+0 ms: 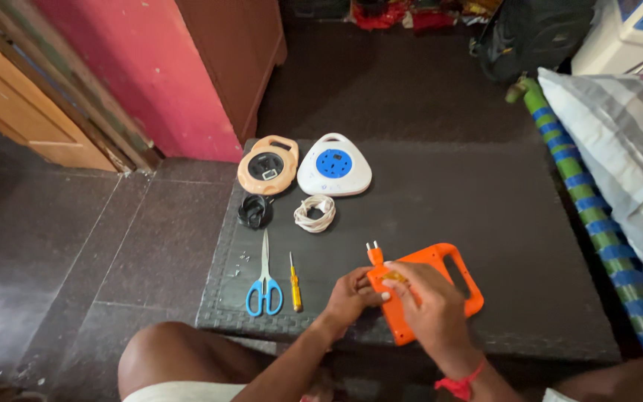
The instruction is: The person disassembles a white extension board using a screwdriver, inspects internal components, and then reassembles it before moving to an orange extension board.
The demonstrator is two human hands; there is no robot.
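Lower centre: left hand point(350, 296) and right hand point(427, 307) both clasp the rigid, apparently light orange extension board point(452, 277), best gripped by its handle.

Bare forearms, red thread band point(457, 386) on rt wrist, light shorts point(187, 391)

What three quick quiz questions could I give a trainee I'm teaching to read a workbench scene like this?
1. True or false: both hands rest on the orange extension board.
2. Which tool lies beside the blue-handled scissors? A) yellow screwdriver B) hammer C) pliers
3. What colour is the coiled cord below the white and blue reel?

Key: 1 true: left hand and right hand touch it. 2 A. 3 white.
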